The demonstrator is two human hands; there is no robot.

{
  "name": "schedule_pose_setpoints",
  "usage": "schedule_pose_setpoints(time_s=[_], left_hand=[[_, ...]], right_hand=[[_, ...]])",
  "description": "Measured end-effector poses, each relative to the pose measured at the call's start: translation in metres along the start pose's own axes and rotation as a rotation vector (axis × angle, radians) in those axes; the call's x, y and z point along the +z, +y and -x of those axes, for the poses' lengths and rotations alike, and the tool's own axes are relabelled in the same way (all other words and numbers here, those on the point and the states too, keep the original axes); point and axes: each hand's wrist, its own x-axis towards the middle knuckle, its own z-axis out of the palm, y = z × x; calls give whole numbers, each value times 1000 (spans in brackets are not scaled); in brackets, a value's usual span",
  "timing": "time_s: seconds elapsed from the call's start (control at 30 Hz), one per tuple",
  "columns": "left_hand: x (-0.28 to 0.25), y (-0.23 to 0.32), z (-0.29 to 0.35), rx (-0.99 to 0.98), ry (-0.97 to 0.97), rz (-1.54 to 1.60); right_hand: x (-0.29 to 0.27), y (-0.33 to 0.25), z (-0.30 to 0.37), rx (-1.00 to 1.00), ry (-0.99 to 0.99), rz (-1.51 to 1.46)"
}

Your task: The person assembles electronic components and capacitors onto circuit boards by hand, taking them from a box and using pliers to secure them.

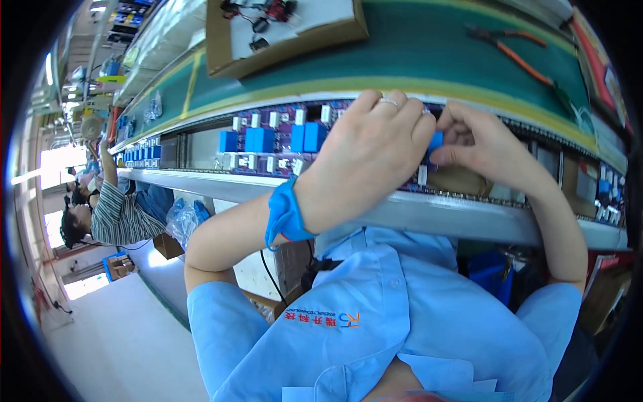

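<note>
My left hand point(368, 157), with a ring and a blue wrist strap point(284, 214), lies over a purple circuit board point(281, 137) on the conveyor rail. Its fingers meet my right hand point(479, 144) at a small blue box-shaped component point(436, 141). My right hand pinches this component between thumb and fingers. My left fingers curl next to it; I cannot tell whether they grip it. Several blue and white components stand on the board to the left.
A green conveyor belt point(415, 47) runs behind the boards, carrying a cardboard tray point(288, 37) with small parts and orange-handled pliers point(516, 50). More boards point(144, 154) follow along the line at left, where another person in a striped shirt point(117, 214) works.
</note>
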Motion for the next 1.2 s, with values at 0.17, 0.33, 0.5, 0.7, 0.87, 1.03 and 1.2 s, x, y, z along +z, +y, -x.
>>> schedule_pose_setpoints(time_s=[0.17,0.33,0.5,0.7,0.87,1.03,1.2], left_hand=[[-28,-56,-2,-61,324,168],[-24,-201,21,-516,300,-421],[-15,-227,20,-498,213,-273],[-36,-219,-1,-549,786,797],[-55,-145,-11,-504,753,1367],[-49,-87,-7,-286,656,1355],[-36,-66,-20,-165,735,1101]], right_hand=[[-16,-10,4,59,20,61],[-23,-26,0,46,72,110],[-20,-17,-7,33,69,181],[-28,-8,0,-159,343,109],[-32,-28,-1,-549,553,375],[27,-101,-30,-890,622,957],[26,-105,-39,-937,585,1047]])
